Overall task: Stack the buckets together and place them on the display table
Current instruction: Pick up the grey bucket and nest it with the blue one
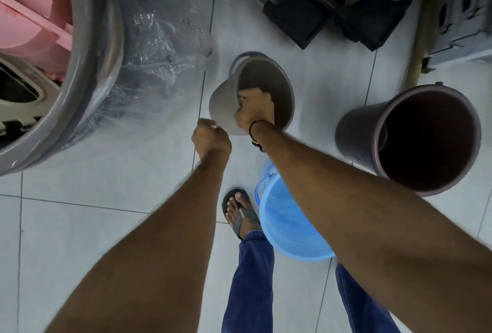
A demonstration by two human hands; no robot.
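Note:
A grey bucket [222, 105] is tilted above the tiled floor, mouth turned to the right. My right hand [254, 111] grips its near rim, fingers inside the mouth. My left hand [210, 138] is curled into a fist just beside the bucket's lower wall; whether it touches the bucket is unclear. A larger dark mauve bucket [410, 138] stands on the floor to the right. A light blue bucket [287, 223] stands near my feet, partly hidden by my right forearm.
A big grey tub [87, 87] wrapped in clear plastic, holding pink items, fills the left. Black plastic stools [332, 21] lie at the top, grey crates [460, 13] at the top right. My sandalled foot [238, 210] is beside the blue bucket.

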